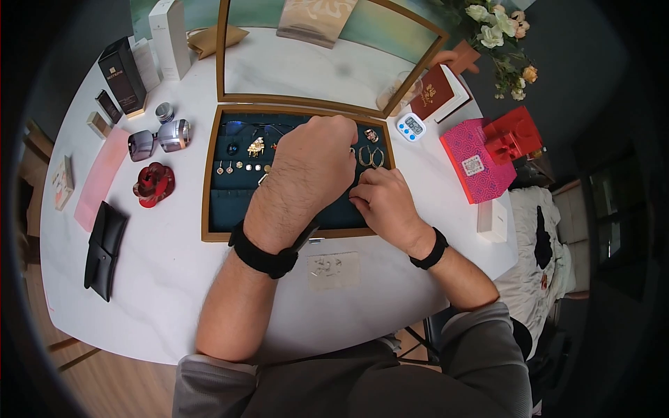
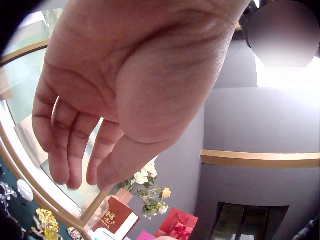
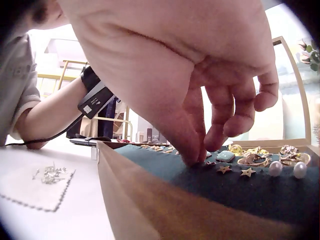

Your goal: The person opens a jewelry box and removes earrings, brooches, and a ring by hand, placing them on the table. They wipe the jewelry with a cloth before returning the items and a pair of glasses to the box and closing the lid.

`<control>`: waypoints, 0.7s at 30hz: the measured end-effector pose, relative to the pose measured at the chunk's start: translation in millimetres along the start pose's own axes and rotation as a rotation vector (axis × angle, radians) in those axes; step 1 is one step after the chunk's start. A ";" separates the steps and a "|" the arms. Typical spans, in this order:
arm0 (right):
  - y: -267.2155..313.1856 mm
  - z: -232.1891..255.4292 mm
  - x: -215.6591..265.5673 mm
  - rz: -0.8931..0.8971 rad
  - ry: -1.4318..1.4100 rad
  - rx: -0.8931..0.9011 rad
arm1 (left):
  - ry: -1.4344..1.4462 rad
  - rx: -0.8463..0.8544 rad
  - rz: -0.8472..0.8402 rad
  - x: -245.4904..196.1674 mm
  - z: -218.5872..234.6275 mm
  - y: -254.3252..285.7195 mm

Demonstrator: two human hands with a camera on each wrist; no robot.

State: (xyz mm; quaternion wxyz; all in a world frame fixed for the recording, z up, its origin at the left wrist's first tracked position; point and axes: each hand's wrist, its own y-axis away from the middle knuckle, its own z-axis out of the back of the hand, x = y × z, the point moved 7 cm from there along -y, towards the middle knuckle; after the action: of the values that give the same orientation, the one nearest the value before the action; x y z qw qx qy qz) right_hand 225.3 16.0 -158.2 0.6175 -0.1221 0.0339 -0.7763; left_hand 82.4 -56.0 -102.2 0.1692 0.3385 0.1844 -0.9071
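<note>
A wooden jewelry box (image 1: 207, 174) with a dark green lining stands with its glass lid raised. My left hand (image 1: 317, 164) hovers over its middle and hides part of the rows; in the left wrist view its fingers (image 2: 75, 150) hang loosely extended with nothing visible between them. My right hand (image 1: 385, 205) is at the front right of the box. Its thumb and index finger pinch a small stud earring (image 3: 210, 163) at the lining, mostly hidden by the fingertips. Star earrings (image 3: 247, 172), pearl earrings (image 3: 299, 170) and a turquoise piece (image 3: 225, 156) sit beside those fingertips. Hoop earrings (image 1: 377, 157) are farther back.
A scalloped cloth (image 1: 333, 270) with several small silvery pieces lies before the box. Sunglasses (image 1: 160, 139), a red flower ornament (image 1: 153, 184) and a black case (image 1: 104, 251) are at left. At right are a timer (image 1: 410, 127), a red booklet (image 1: 435, 93) and a pink box (image 1: 474, 160).
</note>
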 end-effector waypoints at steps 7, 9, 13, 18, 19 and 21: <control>1.1 -0.9 2.4 -0.003 0.013 -0.024 | 0.009 -0.015 -0.019 1.6 -2.6 -0.6; 2.0 0.4 2.4 -0.004 0.014 -0.033 | 0.000 -0.029 -0.028 1.9 -3.7 -0.1; 1.8 23.6 0.1 -0.021 0.000 -0.132 | 0.005 -0.019 -0.026 0.7 -1.8 -0.7; 21.0 72.9 -35.4 -0.090 0.050 -0.412 | -0.034 -0.028 -0.037 -6.7 -2.1 0.3; 25.2 75.1 -45.2 -0.092 0.044 -0.421 | -0.041 -0.019 -0.023 -6.7 -3.3 -0.3; 40.3 79.9 -68.3 -0.143 0.095 -0.580 | -0.048 -0.024 -0.037 -11.1 -5.8 -1.5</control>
State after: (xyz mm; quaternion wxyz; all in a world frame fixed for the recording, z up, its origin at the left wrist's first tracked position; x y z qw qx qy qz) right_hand 296.3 80.4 -99.1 0.4984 -0.2593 0.2744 -0.7804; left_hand 92.9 -50.0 -98.5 0.1609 0.3111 0.1973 -0.9156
